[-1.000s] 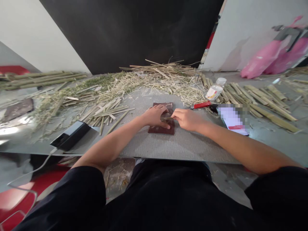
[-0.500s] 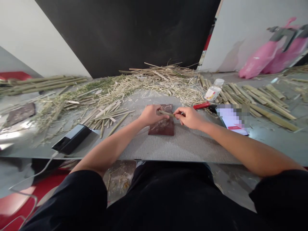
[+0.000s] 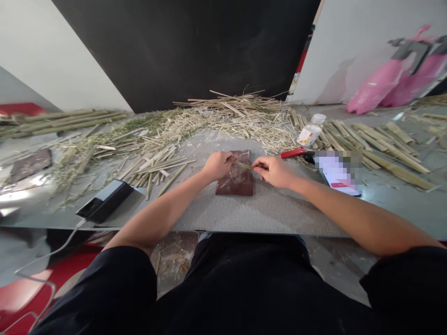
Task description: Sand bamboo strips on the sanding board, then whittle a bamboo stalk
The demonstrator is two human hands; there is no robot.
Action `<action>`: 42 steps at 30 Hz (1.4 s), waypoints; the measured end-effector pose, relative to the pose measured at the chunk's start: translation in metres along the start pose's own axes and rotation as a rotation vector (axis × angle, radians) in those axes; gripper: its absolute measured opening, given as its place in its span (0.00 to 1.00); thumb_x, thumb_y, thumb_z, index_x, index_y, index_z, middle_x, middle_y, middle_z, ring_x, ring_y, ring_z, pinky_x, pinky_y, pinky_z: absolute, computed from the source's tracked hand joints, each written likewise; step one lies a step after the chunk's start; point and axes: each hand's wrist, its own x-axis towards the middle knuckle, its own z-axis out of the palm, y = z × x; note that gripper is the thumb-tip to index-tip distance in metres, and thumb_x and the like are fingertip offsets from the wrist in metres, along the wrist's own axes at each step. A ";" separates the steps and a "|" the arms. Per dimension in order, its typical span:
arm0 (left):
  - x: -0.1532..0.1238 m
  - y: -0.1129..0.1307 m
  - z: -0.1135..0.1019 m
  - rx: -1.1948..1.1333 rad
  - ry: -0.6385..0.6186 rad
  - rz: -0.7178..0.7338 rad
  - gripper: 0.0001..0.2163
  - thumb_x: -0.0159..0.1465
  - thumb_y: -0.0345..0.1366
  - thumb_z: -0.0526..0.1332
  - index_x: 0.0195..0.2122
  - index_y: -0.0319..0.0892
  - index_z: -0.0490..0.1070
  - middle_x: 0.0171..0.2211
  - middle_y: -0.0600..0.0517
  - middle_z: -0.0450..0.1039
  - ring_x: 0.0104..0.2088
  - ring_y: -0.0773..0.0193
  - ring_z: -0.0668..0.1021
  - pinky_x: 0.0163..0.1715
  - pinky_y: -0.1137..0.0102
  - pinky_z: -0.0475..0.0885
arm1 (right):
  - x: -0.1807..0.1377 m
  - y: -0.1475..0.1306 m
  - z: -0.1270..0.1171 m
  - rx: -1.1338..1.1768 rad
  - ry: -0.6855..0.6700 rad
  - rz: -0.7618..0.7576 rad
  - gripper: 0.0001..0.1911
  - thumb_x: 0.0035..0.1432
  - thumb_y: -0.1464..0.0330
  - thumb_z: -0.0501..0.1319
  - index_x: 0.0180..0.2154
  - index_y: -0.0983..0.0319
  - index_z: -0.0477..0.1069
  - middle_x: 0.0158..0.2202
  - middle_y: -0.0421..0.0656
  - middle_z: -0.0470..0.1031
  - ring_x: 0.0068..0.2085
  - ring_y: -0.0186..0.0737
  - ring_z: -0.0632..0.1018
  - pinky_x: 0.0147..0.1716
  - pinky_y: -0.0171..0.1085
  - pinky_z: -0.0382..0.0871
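Observation:
A short greenish bamboo strip (image 3: pixel 244 165) lies crosswise over a dark red-brown sheet of sandpaper (image 3: pixel 236 181) on the grey table mat (image 3: pixel 244 211). My left hand (image 3: pixel 217 165) is closed on the strip's left end. My right hand (image 3: pixel 273 170) pinches its right end between thumb and fingers. Both hands rest on the sheet's far half, a short gap between them where the strip shows.
Split bamboo slats (image 3: pixel 153 167) lie left of the hands, with a heap of shavings (image 3: pixel 230 116) behind. A red-handled tool (image 3: pixel 294 152), a small bottle (image 3: pixel 309 131), a phone (image 3: pixel 337 172) and bamboo stalks (image 3: pixel 380 144) are to the right. A black box (image 3: pixel 104 201) sits near the front-left edge.
Both hands have slid with the strip from the sheet's near part toward its far edge. The sheet itself has stayed in place.

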 end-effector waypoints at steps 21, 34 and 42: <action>-0.007 -0.003 0.008 0.161 -0.312 0.284 0.42 0.56 0.66 0.68 0.67 0.49 0.64 0.69 0.42 0.63 0.70 0.39 0.63 0.67 0.47 0.53 | 0.019 0.001 0.009 -0.324 -0.066 0.109 0.15 0.62 0.61 0.66 0.25 0.59 0.71 0.25 0.42 0.75 0.27 0.39 0.71 0.29 0.41 0.57; -0.003 0.000 0.004 0.121 -0.379 0.230 0.43 0.52 0.66 0.70 0.64 0.49 0.65 0.68 0.42 0.64 0.68 0.39 0.65 0.65 0.48 0.57 | 0.034 -0.002 0.001 -0.421 -0.184 0.110 0.18 0.61 0.62 0.63 0.21 0.60 0.70 0.20 0.42 0.69 0.24 0.38 0.66 0.27 0.41 0.52; -0.003 0.002 0.004 0.136 -0.391 0.207 0.43 0.52 0.67 0.69 0.63 0.48 0.66 0.68 0.42 0.64 0.67 0.39 0.66 0.64 0.49 0.59 | 0.025 -0.016 0.008 -0.501 -0.191 0.108 0.18 0.63 0.60 0.63 0.22 0.60 0.72 0.22 0.44 0.72 0.24 0.37 0.66 0.28 0.41 0.51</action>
